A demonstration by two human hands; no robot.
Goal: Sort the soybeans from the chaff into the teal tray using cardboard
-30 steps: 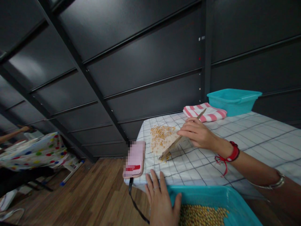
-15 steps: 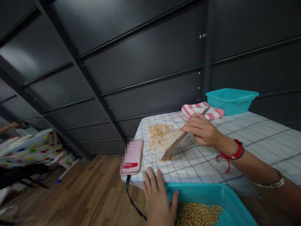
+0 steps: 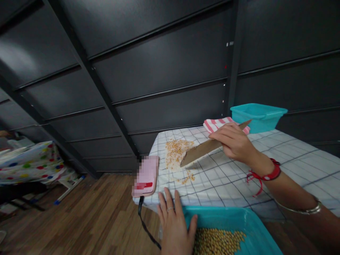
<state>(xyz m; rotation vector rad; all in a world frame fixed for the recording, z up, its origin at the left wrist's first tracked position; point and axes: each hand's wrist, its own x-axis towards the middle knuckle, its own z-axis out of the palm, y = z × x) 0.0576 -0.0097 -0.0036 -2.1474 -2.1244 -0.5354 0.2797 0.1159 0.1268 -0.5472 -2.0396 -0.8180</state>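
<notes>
My right hand grips a strip of cardboard, whose lower left end meets the edge of a patch of soybeans mixed with white grains. A smaller cluster of soybeans lies nearer to me on the checked tablecloth. Fingers stretched, my left hand rests on the left rim of a teal basin at the table's front edge. Many soybeans cover the bottom of that basin.
A pink phone with a black strap sits at the table's left edge. At the back are a pink-striped cloth and a second teal basin. A dark panelled wall stands behind. Another table with a dotted cover is at far left.
The cardboard has lifted back and away from the near soybeans to the main patch, lying at a flatter angle. My left hand keeps its place on the basin rim.
</notes>
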